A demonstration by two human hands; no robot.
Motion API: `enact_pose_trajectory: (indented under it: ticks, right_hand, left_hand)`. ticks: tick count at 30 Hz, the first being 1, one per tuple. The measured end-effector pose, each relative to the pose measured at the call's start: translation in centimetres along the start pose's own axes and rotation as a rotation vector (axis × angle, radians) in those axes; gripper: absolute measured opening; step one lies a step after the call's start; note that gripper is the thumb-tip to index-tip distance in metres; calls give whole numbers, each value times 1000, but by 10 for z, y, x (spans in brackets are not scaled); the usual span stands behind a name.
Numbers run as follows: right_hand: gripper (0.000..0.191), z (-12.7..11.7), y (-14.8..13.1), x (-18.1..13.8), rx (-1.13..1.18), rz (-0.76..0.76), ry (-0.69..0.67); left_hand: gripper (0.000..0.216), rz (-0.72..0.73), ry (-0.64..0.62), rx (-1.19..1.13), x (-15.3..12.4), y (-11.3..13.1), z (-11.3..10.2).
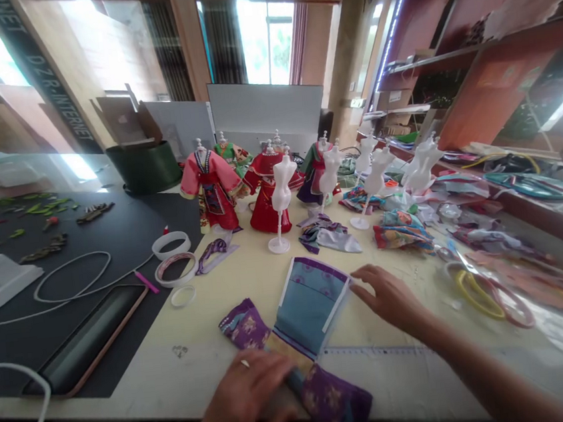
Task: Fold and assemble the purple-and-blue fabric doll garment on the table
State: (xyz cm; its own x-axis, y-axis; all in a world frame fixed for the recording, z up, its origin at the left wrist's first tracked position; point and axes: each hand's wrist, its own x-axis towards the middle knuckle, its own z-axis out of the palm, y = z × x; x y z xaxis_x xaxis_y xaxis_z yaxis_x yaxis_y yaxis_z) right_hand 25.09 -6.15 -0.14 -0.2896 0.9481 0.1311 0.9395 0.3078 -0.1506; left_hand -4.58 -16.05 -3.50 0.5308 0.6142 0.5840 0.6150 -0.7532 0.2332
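Head view: the garment (303,323) lies at the near middle of the table (252,268), blue panel (303,299) pointing far, purple sleeves (337,393) left and right. It looks light, soft and easily creased; its white border (336,306), perhaps stiffer, seems the best hold. The right hand's (385,294) fingers are parted at the panel's right corner; the left hand (245,396) covers the waist, too blurred to tell whether it pinches. A ruler (377,351) crowds the right; farther right are scissors (492,312), left tape rolls (172,252), and mannequins (286,187) block the far side.
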Motion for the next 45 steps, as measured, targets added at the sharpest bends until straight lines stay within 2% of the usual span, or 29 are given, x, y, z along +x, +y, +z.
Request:
enact_pose_trajectory:
  ticks: [1, 3, 5, 8, 11, 14, 17, 19, 23, 27, 30, 32, 35, 38, 42, 45]
  right_hand:
    - [28, 1, -1, 14, -23, 25, -27]
    - [24, 5, -4, 36, -49, 61, -71]
    - [21, 8, -7, 48, -66, 102, -91]
    - [17, 11, -8, 54, -60, 156, -127]
    - [16, 10, -5, 46, -19, 194, -163]
    - [15, 8, -3, 27, 34, 227, -157]
    - [15, 5, -4, 1, 107, 229, -160]
    - [15, 3, -5, -15, 161, 210, -168]
    - [17, 0, -7, -34, 250, 192, -57]
    - [16, 4, -16, -28, 241, -13, 61]
    - [16, 9, -26, -16, 160, -193, 63]
    - [15, 10, -29, -13, 116, -252, 38]
    - [16, 9, -27, -15, 130, -256, 23]
    - [17, 8, -23, -15, 158, -225, 41]
    - [16, 11, -25, 2, 151, -247, 43]
    - [15, 17, -28, 22, 107, -268, 25]
  left_hand:
    - [33, -111, 42, 93, -5, -6, -5]
    - [34, -222, 51, 233, -10, -13, -9]
    - [36, -260, -6, 302, -9, -14, -6]
    - [21, -280, -91, 269, 1, -13, 3]
    - [21, -233, -170, 160, 19, -27, 1]
    - [22, -66, -290, 153, 43, -63, -10]
    - [26, -75, -264, 221, 70, -99, -19]
    - [29, -90, -239, 260, 82, -108, -21]
    - [32, -110, -185, 285, 83, -87, -13]
    - [29, -56, -287, 163, 60, -62, 0]
    - [32, -80, -327, 148, 49, -66, 3]
    - [30, -107, -345, 124, 48, -76, -5]
    - [24, -183, -380, 26, 54, -92, -23]
    - [28, -365, -343, -18, 61, -101, -32]
    - [39, -699, -224, 120, 71, -113, -20]
    - [49, -809, -211, 151, 78, -128, -5]
